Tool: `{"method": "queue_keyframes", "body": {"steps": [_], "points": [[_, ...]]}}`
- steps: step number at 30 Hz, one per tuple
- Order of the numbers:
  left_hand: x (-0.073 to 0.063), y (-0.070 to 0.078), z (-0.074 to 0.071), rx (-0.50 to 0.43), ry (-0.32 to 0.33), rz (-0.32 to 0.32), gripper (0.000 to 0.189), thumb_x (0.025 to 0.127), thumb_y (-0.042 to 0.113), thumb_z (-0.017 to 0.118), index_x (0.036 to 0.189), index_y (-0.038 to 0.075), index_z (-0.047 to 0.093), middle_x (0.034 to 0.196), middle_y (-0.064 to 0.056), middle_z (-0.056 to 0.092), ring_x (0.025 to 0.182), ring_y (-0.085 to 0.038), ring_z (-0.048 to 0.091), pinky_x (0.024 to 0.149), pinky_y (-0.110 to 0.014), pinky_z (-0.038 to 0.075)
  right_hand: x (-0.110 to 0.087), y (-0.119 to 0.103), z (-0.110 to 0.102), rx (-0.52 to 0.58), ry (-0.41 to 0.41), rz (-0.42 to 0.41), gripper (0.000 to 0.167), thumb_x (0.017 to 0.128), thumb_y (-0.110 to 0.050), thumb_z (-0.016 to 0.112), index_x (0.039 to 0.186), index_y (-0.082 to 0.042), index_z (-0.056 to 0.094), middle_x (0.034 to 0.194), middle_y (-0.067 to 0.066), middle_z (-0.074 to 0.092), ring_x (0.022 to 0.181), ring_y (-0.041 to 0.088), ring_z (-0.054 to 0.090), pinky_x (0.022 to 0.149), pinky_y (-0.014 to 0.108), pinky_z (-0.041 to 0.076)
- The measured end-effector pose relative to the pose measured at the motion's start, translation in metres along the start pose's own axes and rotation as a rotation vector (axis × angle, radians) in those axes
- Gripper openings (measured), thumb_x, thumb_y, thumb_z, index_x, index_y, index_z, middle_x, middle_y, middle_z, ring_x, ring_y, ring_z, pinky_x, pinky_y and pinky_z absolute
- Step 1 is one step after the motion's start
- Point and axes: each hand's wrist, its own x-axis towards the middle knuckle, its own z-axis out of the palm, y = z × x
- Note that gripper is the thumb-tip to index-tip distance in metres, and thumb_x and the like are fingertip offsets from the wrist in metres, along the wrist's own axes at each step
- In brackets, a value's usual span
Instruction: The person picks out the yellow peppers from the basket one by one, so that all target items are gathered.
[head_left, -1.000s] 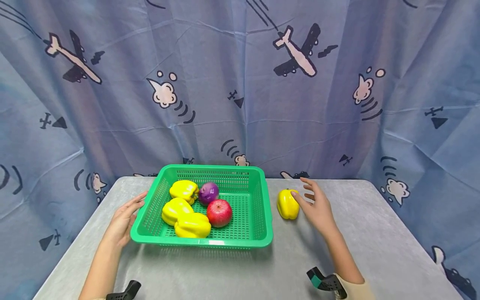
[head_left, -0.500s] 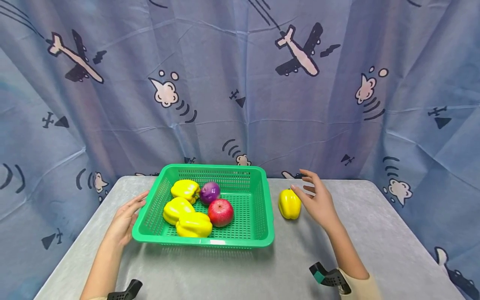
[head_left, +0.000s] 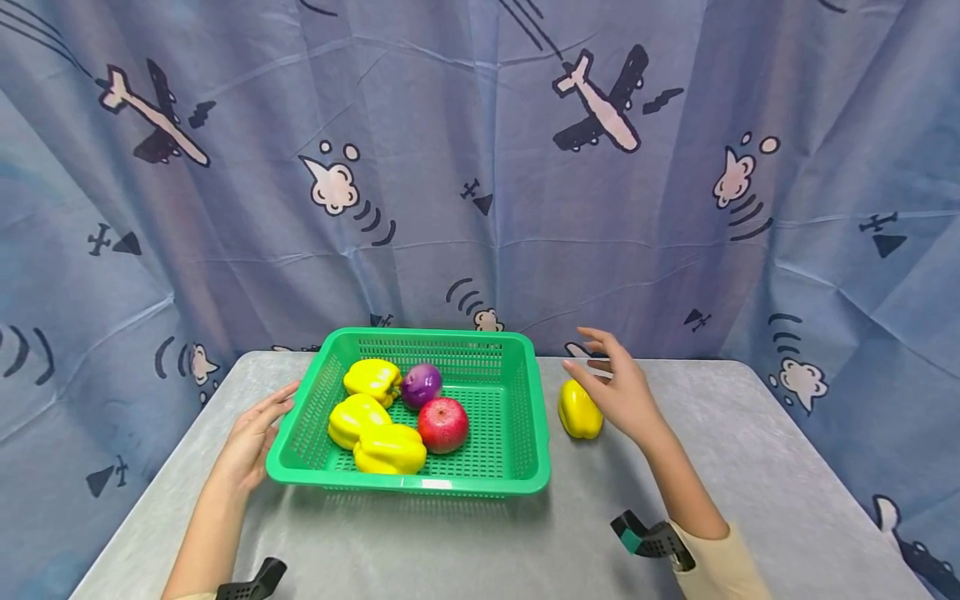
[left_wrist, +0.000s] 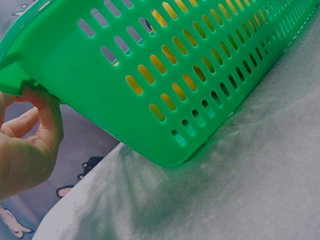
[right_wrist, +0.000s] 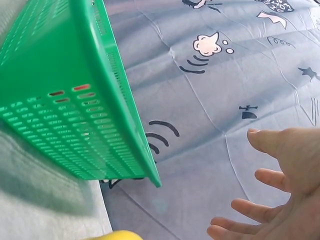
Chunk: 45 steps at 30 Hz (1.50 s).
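Note:
A green plastic basket [head_left: 487, 483] stands on the grey table. In it lie three yellow bell peppers [head_left: 390, 450], a purple onion [head_left: 422, 386] and a red pomegranate [head_left: 443, 425]. My left hand [head_left: 251, 442] holds the basket's left rim; in the left wrist view the bent fingers [left_wrist: 47, 112] reach up under the rim's overhang. Right of the basket another yellow bell pepper [head_left: 579, 412] sits upright on the table. Above it hovers my right hand [head_left: 618, 396], fingers spread and holding nothing, partly covering the pepper's top. Only that pepper's upper edge [right_wrist: 117, 235] shows in the right wrist view.
The table [head_left: 420, 550] has a grey top and ends at its back edge against a blue curtain [head_left: 480, 167] printed with airplanes. Black trackers are strapped to the left wrist [head_left: 255, 581] and the right wrist [head_left: 652, 540].
My right hand rises slightly, then shifts left over the lone yellow bell pepper. My left hand and the basket keep their places; the whole view drifts slightly.

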Motion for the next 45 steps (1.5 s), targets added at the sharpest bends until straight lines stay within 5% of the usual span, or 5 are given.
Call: {"method": "queue_keyframes", "body": {"steps": [32, 45], "points": [[0.0, -0.001, 0.0, -0.028, -0.022, 0.017, 0.037, 0.114, 0.016, 0.047, 0.116, 0.04, 0.075, 0.112, 0.011, 0.074, 0.094, -0.007, 0.072, 0.078, -0.026, 0.063, 0.034, -0.048, 0.036, 0.049, -0.236, -0.085, 0.055, 0.106, -0.025, 0.066, 0.155, -0.009, 0.047, 0.154, 0.028, 0.049, 0.134, 0.051, 0.055, 0.111, 0.061, 0.049], [-0.001, -0.001, 0.001, -0.019, -0.031, 0.02, 0.036, 0.114, 0.017, 0.046, 0.117, 0.04, 0.074, 0.112, 0.011, 0.073, 0.094, -0.007, 0.072, 0.078, -0.025, 0.063, 0.038, -0.056, 0.056, 0.071, -0.312, -0.118, 0.055, 0.105, -0.024, 0.068, 0.154, -0.008, 0.049, 0.151, 0.022, 0.055, 0.127, 0.045, 0.062, 0.101, 0.056, 0.057]]}}
